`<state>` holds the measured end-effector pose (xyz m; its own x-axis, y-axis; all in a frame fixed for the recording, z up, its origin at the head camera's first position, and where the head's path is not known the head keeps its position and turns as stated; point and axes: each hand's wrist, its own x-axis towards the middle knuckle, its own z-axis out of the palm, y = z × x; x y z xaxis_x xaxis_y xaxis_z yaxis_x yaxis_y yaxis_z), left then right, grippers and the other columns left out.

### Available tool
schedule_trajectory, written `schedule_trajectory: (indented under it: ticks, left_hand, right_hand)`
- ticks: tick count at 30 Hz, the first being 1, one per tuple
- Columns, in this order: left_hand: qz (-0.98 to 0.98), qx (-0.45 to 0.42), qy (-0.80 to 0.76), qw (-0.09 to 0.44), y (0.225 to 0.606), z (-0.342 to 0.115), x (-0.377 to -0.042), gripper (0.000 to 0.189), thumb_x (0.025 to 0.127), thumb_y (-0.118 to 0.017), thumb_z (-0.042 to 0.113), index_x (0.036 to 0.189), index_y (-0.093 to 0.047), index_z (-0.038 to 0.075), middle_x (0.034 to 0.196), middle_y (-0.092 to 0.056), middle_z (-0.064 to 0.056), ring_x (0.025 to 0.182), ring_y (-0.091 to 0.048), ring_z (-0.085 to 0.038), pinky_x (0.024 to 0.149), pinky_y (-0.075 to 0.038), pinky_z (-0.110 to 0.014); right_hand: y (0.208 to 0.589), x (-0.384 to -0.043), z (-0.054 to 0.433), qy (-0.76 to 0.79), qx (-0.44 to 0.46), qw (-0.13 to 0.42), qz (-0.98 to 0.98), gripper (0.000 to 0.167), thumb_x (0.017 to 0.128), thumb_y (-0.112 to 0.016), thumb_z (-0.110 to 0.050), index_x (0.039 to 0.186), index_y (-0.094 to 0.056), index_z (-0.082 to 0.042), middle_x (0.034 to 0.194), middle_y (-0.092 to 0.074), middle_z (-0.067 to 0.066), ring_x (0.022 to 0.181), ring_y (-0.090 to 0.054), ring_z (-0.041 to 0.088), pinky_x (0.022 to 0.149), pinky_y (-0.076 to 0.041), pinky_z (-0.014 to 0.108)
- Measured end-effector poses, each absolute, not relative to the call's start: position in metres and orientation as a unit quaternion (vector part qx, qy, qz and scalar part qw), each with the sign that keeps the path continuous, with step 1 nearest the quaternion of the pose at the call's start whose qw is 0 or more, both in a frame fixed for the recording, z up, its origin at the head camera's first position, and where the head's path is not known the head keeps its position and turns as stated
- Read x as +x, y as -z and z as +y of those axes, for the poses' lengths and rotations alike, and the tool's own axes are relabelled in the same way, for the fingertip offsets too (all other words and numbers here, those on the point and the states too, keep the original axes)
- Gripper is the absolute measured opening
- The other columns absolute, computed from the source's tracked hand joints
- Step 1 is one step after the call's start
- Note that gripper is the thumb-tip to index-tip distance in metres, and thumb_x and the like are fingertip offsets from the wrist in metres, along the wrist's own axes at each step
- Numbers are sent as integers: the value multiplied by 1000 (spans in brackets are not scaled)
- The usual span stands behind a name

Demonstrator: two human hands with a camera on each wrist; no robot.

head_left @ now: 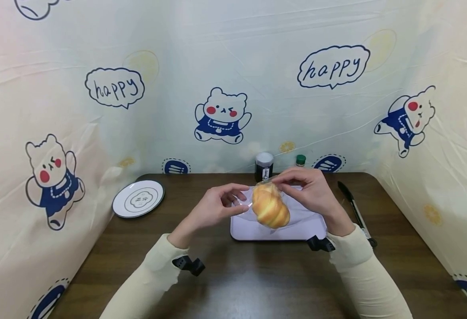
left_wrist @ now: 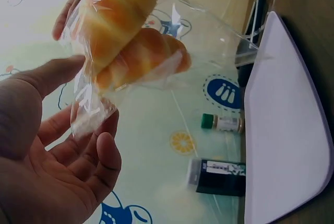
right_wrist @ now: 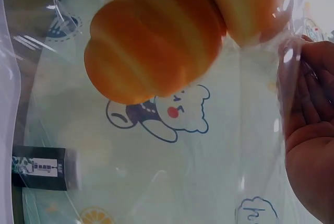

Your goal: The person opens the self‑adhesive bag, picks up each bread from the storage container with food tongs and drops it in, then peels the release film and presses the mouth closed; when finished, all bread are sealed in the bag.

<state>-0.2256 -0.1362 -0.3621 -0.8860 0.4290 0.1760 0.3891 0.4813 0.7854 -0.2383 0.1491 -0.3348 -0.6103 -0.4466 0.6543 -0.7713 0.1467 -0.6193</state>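
A clear plastic bag (left_wrist: 86,117) with two golden bread rolls (left_wrist: 143,59) inside is held up over the white tray (head_left: 253,231). My right hand (head_left: 313,190) pinches the bag near its top, thumb and fingertips on the film. On the bag's other side is my left hand (head_left: 213,206), its thumb and loosely bent fingers spread apart. In the left wrist view the left thumb tip touches the film beside one roll, and a crumpled corner of the bag hangs between thumb and fingers. From the head, one bread roll (head_left: 271,208) shows plainly.
Behind the tray stand a dark jar with a pale lid (head_left: 264,167) and a small green-capped bottle (head_left: 300,160). Black-handled tongs (head_left: 357,210) lie to the right. A white plate (head_left: 138,199) sits at the table's far left. Patterned cloth surrounds the wooden table (head_left: 225,283).
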Motion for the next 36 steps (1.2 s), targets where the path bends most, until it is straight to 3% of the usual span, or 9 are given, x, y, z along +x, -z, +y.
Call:
schedule_trajectory:
  ticks: [9,15,20,27,36]
  left_hand:
    - [862,238,-445,42,364,-139,-224,47,85,-80,34,129,-64,33,97,-67,4,85,-63,-20,73,-57,-30]
    - [849,252,-461,50,362,-146,-222,50,85,-80,29,131,-61,35,100,-68,3,87,-66,-18,79,-58,-30]
    - [832,263,-487,35,361,-152,-220,49,86,-80,23,131,-62,31,102,-71,1,88,-70,-16,81,-60,-28]
    - [821,253,-512,-8,360,-161,-219,44,86,-79,26,129,-65,23,101,-73,0,87,-69,-17,76,-59,-27]
    - [827,228,-513,-42,359,-170,-219,38,87,-78,27,124,-70,26,91,-72,0,79,-63,-23,66,-53,-23]
  right_hand:
    - [334,-237,152,-521,388,165,-742,19,84,-73,7,100,-76,-1,100,-74,15,90,-68,8,75,-58,21]
    - [337,-239,155,-548,384,165,-724,18,83,-72,10,100,-75,4,99,-74,12,88,-68,10,74,-58,21]
    - [339,-243,158,-577,381,169,-702,19,83,-69,15,101,-73,8,98,-75,3,84,-68,9,71,-58,21]
    - [344,-247,160,-576,357,167,-716,18,86,-70,9,104,-74,6,98,-74,-5,78,-69,10,69,-59,23]
    - [356,-252,156,-556,336,157,-744,20,87,-71,4,106,-75,1,100,-73,11,76,-69,9,70,-59,24]
